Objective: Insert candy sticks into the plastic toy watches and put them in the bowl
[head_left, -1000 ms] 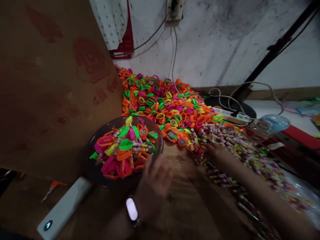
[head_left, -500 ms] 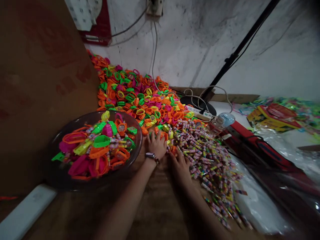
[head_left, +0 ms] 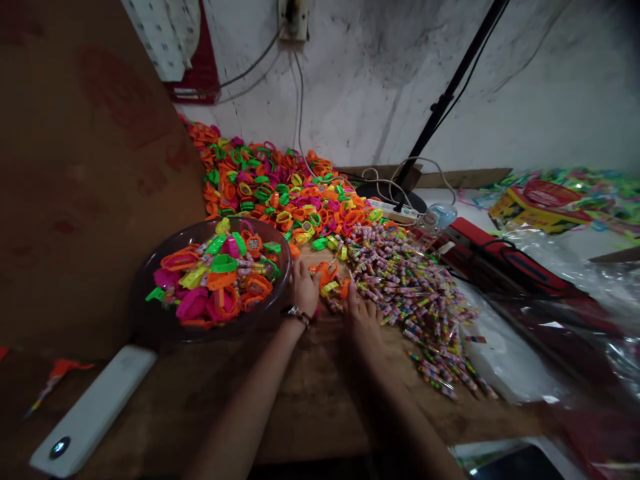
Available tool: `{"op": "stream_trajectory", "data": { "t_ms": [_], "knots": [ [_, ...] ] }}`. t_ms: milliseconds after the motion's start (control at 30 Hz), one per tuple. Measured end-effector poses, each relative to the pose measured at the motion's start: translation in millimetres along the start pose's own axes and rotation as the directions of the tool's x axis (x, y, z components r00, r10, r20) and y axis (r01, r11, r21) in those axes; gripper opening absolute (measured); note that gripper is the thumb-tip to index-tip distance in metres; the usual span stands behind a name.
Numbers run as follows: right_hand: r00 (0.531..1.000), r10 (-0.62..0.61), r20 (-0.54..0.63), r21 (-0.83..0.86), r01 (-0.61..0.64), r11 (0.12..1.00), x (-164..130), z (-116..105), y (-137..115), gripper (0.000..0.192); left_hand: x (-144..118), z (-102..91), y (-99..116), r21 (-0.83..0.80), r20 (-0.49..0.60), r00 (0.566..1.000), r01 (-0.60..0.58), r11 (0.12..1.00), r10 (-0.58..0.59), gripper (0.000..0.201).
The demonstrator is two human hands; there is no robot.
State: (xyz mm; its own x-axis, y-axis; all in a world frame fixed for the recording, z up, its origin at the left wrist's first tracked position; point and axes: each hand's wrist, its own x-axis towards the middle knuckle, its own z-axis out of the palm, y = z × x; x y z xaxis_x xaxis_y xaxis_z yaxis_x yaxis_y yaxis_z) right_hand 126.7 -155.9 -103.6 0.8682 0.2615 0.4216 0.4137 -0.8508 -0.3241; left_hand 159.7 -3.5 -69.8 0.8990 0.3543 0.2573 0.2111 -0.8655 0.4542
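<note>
Hundreds of bright plastic toy watches [head_left: 280, 193] heap on the tabletop [head_left: 320, 407], light, stiff and slick, best pinched by the strap loop. The left hand [head_left: 304, 288] and right hand [head_left: 361, 319] rest beside an orange watch [head_left: 327, 272] near the bowl [head_left: 160, 320]; each grip looks loosely spread, holding nothing I can make out.

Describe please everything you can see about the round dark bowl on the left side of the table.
The bowl is round, shallow and dark, seemingly glossy plastic or glass. It sits flat on the wooden table, against a brown board. It is heaped with neon toy watches in orange, pink, green and yellow, plus some small candy rolls. The left hand lies beside its right rim, perhaps touching it.
</note>
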Motion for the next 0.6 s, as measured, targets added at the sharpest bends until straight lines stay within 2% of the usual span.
{"op": "stream_trajectory", "data": {
  "t_ms": [67, 133, 300, 400, 467, 600],
  "knots": [
    [1.000, 0.017, -0.011, 0.073, -0.016, 0.997, -6, -1, -3, 0.062, 13, 1.9, 8, 0.007, 0.029, 0.999, 0.025, 1.000, -0.025, 0.029],
    [1.000, 0.020, -0.015, 0.159, -0.018, 0.987, -13, 0, -5, 0.058, 17, 1.7, 13, 0.009, 0.067, 0.998, -0.003, 1.000, 0.003, 0.022],
    [1.000, 0.018, 0.020, 0.330, -0.024, 0.944, -33, -2, -8, 0.031, -2, -2.0, 18, -0.028, 0.137, 0.979, -0.151, 0.988, 0.153, 0.020],
    [0.995, 0.085, 0.060, 0.363, -0.101, 0.927, -42, -9, -9, 0.021, -8, -1.8, 14, -0.062, 0.140, 0.979, -0.143, 0.988, 0.151, 0.016],
    [0.986, 0.140, 0.090, 0.367, -0.164, 0.916, -45, -14, -8, 0.019, -4, -1.2, 12, -0.095, 0.138, 0.981, -0.120, 0.988, 0.133, 0.011],
    [0.970, 0.219, 0.109, 0.422, -0.244, 0.873, -41, -21, -3, 0.027, 2, -8.8, 11, -0.197, 0.100, 0.984, -0.128, 0.972, 0.150, 0.005]
  ]
}}
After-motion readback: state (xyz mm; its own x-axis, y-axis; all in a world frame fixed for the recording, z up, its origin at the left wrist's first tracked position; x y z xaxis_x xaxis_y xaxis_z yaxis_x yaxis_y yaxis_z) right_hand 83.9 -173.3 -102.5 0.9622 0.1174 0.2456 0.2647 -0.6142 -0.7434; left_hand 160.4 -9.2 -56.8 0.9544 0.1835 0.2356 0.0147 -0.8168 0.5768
